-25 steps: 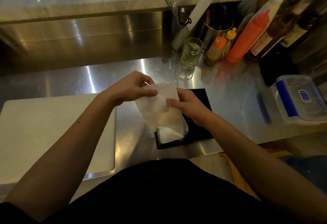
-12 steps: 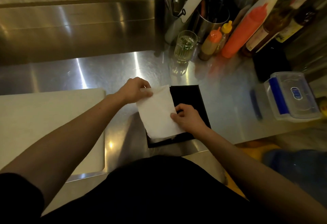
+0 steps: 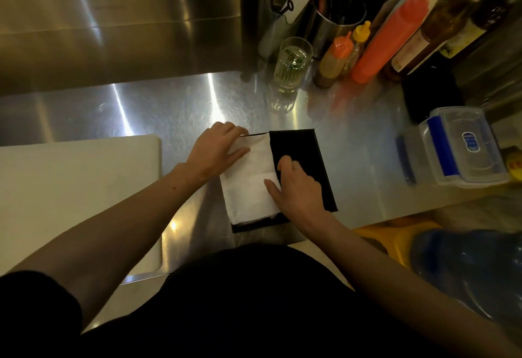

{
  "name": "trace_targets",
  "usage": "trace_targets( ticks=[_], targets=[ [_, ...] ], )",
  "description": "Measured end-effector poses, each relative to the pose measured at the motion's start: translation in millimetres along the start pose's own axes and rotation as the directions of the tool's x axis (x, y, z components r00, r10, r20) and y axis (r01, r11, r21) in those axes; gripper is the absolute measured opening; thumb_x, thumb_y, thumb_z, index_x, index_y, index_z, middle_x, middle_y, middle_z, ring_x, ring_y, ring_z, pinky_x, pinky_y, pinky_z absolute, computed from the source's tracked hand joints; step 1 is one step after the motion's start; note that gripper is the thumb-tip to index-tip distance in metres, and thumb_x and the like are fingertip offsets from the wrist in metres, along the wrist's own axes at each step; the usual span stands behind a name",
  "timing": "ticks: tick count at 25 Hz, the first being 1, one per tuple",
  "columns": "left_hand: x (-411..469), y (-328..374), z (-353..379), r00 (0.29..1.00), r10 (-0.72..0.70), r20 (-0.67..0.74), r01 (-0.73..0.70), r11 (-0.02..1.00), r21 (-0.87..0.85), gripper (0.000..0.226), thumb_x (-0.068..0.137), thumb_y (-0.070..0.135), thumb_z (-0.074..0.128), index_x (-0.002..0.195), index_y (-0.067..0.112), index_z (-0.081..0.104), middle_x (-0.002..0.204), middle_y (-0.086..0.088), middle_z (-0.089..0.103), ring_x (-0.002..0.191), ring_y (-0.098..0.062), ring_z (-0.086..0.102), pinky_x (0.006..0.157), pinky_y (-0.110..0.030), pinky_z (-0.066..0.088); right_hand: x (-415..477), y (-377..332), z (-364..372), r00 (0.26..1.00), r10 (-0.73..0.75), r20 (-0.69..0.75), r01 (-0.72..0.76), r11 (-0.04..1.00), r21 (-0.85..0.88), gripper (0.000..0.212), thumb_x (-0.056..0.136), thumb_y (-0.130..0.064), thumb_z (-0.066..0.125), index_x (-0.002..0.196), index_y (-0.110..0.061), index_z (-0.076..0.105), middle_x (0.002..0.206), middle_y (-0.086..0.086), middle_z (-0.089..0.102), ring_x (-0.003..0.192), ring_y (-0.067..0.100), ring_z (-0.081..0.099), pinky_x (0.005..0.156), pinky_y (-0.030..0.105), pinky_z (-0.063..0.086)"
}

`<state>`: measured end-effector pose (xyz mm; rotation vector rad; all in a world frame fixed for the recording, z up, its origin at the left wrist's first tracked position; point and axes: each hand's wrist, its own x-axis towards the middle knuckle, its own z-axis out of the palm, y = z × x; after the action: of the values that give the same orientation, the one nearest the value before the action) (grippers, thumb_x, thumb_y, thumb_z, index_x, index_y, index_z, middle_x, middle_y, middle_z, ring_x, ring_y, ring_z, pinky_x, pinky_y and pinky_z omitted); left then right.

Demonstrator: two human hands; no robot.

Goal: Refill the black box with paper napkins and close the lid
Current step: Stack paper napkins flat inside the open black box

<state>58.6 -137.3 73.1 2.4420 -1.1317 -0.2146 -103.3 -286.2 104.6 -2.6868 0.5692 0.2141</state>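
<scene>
The black box (image 3: 254,226) lies open on the steel counter just in front of me, its black lid (image 3: 299,145) folded out flat to the right. A white paper napkin (image 3: 251,185) lies flat over the box's left half, on top of other napkins. My left hand (image 3: 214,148) rests on the napkin's far left corner, fingers laid over it. At the napkin's right edge is my right hand (image 3: 296,188), thumb on the paper and fingers curled against the lid.
A white cutting board (image 3: 70,188) lies to the left. A drinking glass (image 3: 292,64), squeeze bottles (image 3: 381,44), tall bottles and a steel utensil pot (image 3: 336,21) crowd the back right. A clear plastic container (image 3: 463,145) stands at the right, near the counter's edge.
Both hands have brought the napkin down from above the box and laid it flat into the box's left half. The view has tilted down.
</scene>
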Motion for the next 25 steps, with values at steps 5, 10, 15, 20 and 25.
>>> trace_targets(
  ticks=[5,10,15,20,25],
  targets=[
    [-50.6,1.8,11.1,0.857,-0.480,-0.189,0.380,0.836,-0.397,0.044,0.102,0.034,0.042,0.139,0.012,0.047,0.141,-0.011,0.049,0.132,-0.024,0.042,0.108,-0.032,0.030,14.4,-17.7,8.9,0.928,-0.358,-0.104,0.344,0.930,-0.133,0.049,0.094,-0.039,0.052,0.134,-0.011,0.045,0.134,0.018,0.050,0.120,0.033,0.050,0.096,0.044,0.047],
    [-123.4,-24.5,35.8,0.827,-0.560,-0.050,0.527,0.803,-0.280,0.047,0.100,0.033,0.036,0.137,0.005,0.045,0.138,-0.017,0.050,0.126,-0.035,0.048,0.107,-0.041,0.037,35.1,-32.6,45.2,0.901,-0.383,0.205,0.426,0.873,-0.239,0.059,0.100,-0.038,0.036,0.151,-0.017,0.016,0.160,0.020,0.007,0.148,0.037,0.006,0.118,0.053,0.015],
    [-140.3,-23.5,36.4,0.833,-0.554,-0.004,0.541,0.814,-0.211,0.045,0.102,0.034,0.038,0.141,0.011,0.044,0.145,-0.015,0.045,0.133,-0.032,0.042,0.111,-0.047,0.036,41.1,-32.6,62.5,0.892,-0.326,0.314,0.431,0.824,-0.369,0.065,0.094,-0.038,0.043,0.150,-0.019,0.017,0.159,0.025,0.001,0.145,0.047,0.005,0.115,0.061,0.013],
    [-128.3,-9.2,32.1,0.841,-0.540,0.038,0.534,0.815,-0.226,0.050,0.100,0.037,0.036,0.143,0.012,0.043,0.148,-0.018,0.041,0.136,-0.035,0.039,0.113,-0.046,0.031,43.5,-30.1,71.0,0.895,-0.272,0.354,0.415,0.797,-0.438,0.071,0.095,-0.053,0.036,0.153,-0.023,0.007,0.158,0.028,-0.002,0.142,0.053,0.002,0.115,0.061,0.006],
    [-111.3,8.2,26.9,0.834,-0.538,0.126,0.538,0.738,-0.407,0.047,0.105,0.031,0.038,0.148,0.013,0.036,0.152,-0.011,0.037,0.139,-0.026,0.037,0.113,-0.033,0.026,40.8,-37.4,58.2,0.895,-0.333,0.296,0.428,0.827,-0.364,0.076,0.091,-0.041,0.047,0.152,-0.016,0.009,0.158,0.025,0.011,0.145,0.044,0.011,0.117,0.055,0.011]
  ],
)
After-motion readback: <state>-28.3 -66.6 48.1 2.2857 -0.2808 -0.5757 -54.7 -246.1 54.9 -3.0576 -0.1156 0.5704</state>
